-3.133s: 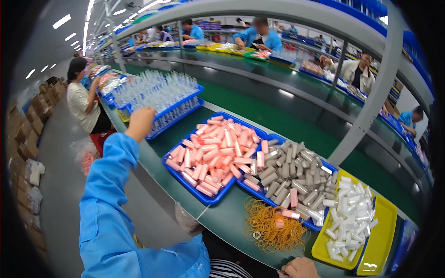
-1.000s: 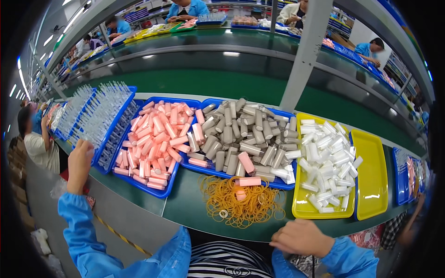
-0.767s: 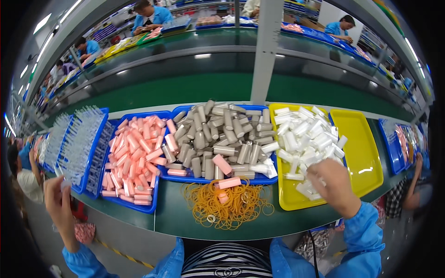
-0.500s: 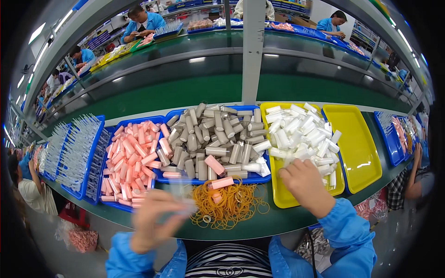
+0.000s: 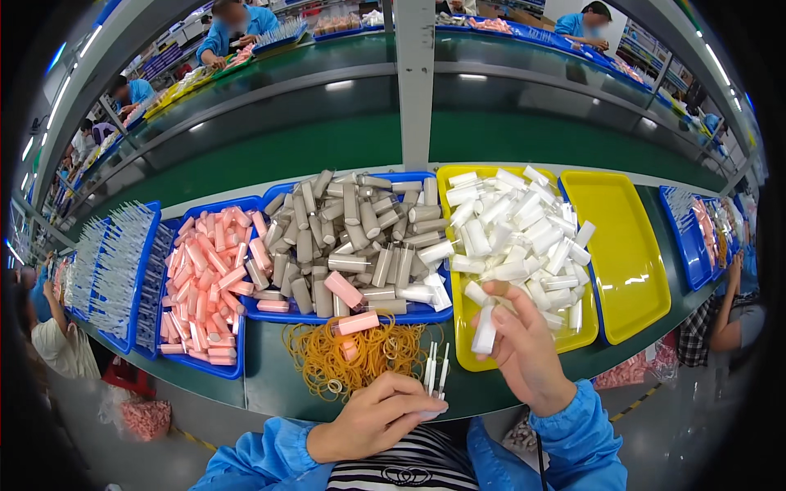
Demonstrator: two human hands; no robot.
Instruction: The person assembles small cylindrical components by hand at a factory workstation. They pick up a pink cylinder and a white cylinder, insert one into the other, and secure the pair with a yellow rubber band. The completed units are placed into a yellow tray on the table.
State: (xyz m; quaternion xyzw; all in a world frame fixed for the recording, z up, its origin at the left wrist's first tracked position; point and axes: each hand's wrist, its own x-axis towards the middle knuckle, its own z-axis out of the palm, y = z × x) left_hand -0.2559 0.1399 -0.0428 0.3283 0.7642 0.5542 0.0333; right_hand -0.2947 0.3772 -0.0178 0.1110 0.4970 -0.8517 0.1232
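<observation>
Probably light and slick, the lower-centre white cylinder [image 5: 484,331] suits side-gripping; right hand [image 5: 528,352] pinches it, left hand [image 5: 375,416] slender rods [image 5: 431,368].

White tube [image 5: 484,331] near upright, slim pale sticks [image 5: 431,370] alongside

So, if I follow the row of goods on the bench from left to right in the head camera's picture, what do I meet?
Clear plastic sticks, pink cylinders, grey cylinders, white cylinders, a second yellow tray, a blue tray.
</observation>
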